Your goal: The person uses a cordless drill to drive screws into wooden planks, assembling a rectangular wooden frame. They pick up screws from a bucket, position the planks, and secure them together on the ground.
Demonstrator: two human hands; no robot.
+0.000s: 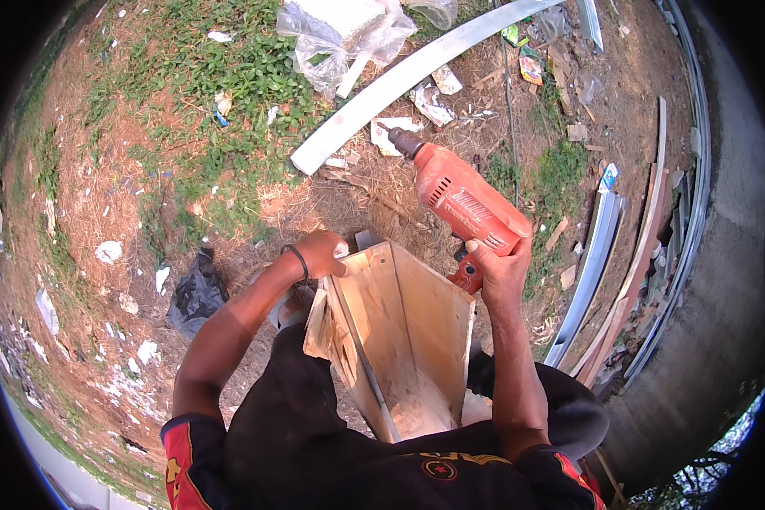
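Observation:
My right hand [497, 272] grips the handle of an orange power drill [463, 195], raised above the ground with its chuck pointing up and left. My left hand [321, 252] holds the top left edge of an open plywood box [408, 331] that stands between my knees. A dark band circles my left wrist. The box has pale wooden walls, and a thin metal strip runs down inside it.
A long white curved board [399, 85] lies on the dirt beyond the box. Clear plastic bags [344, 34], paper scraps and litter are scattered over grass and soil. Metal channels and wooden strips [608, 255] are stacked at the right beside a concrete surface [722, 272]. A black bag [195, 293] lies left.

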